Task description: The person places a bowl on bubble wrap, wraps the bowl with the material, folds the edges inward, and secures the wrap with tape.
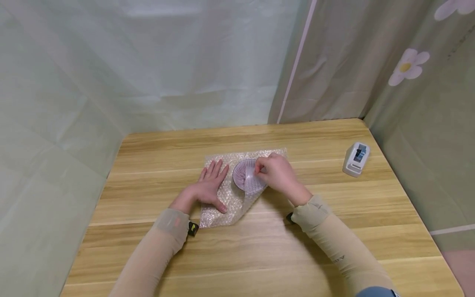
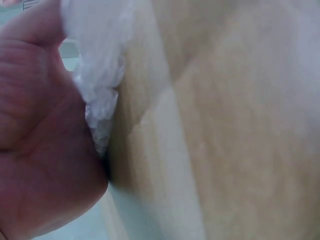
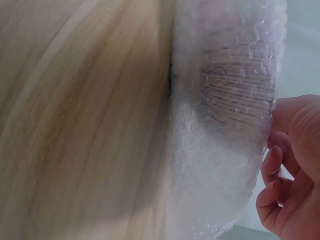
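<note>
A round bowl (image 1: 242, 172) with dark radiating stripes stands on a sheet of bubble wrap (image 1: 230, 197) in the middle of the table. My left hand (image 1: 209, 189) rests with spread fingers on the wrap's left part, beside the bowl. Above the bowl's right side, my right hand (image 1: 275, 171) pinches a corner of the wrap, folded up over part of the bowl. In the right wrist view the lifted bubble wrap (image 3: 215, 165) covers the striped bowl, whose lines show through. The left wrist view shows my palm at the wrap's edge (image 2: 102, 107).
A grey-white tape dispenser (image 1: 356, 159) stands toward the table's right edge. The wooden table (image 1: 156, 181) is bordered at the back and sides by hanging curtains (image 1: 208, 62), the right one with flowers.
</note>
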### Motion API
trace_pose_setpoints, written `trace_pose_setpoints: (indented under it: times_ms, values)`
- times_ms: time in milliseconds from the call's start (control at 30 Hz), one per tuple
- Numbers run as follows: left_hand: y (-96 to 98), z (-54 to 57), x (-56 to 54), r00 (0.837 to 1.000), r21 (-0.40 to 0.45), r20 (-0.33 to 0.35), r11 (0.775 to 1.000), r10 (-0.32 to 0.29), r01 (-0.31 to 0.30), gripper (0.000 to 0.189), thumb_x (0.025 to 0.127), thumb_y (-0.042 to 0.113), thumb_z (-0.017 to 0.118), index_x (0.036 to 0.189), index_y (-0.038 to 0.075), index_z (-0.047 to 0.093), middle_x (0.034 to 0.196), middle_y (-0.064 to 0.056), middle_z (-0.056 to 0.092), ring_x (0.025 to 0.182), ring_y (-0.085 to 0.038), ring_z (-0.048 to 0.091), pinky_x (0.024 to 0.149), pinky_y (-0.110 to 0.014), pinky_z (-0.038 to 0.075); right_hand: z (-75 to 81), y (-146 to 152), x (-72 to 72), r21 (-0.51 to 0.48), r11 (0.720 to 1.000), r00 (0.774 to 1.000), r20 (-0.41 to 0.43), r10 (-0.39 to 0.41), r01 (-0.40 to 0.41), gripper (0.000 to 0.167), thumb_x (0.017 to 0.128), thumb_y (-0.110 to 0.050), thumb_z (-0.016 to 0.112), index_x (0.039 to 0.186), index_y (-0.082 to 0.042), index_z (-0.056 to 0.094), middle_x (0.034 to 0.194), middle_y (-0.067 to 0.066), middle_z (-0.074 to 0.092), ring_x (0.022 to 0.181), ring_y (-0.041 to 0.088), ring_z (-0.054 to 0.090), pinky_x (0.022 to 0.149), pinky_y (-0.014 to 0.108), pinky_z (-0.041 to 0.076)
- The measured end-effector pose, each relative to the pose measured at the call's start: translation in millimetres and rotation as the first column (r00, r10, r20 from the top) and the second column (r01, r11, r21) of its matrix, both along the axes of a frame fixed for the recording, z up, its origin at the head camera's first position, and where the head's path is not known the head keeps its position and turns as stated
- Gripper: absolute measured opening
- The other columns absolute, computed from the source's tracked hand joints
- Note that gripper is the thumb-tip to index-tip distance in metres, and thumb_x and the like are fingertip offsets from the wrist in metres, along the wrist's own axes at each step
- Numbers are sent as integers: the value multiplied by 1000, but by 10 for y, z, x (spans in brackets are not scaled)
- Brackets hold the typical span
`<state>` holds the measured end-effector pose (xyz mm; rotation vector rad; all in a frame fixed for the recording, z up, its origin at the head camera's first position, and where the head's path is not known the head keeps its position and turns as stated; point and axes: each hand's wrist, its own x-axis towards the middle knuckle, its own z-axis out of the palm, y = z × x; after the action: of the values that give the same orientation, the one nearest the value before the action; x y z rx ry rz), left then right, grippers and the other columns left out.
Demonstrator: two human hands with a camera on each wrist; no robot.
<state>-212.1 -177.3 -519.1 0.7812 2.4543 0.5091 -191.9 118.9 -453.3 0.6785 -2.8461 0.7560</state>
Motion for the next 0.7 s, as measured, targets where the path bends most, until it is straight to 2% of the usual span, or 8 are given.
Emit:
trace_pose_setpoints:
  times_ms: [400,700]
  values:
    - [1,8,-1,1000,-2,-3,1000,0,0,166,57,63,98,171,13,-12,171,-13,-34,155,-28,-37,124,-55,-21,-45,-59,5,140,990,1000,-14,19,-17,23,82,-7,86,78,-22,68,69,-7,63,71,19,54,70,40,49]
    - [0,-5,-6,1000,4,-8,1000,-4,4,165,57,66,97,171,12,-11,171,-14,-33,155,-29,-37,124,-56,-21,-65,-86,12,194,981,1000,-1,16,-15,23,83,-9,86,80,-23,68,71,-8,64,72,19,55,68,37,47]
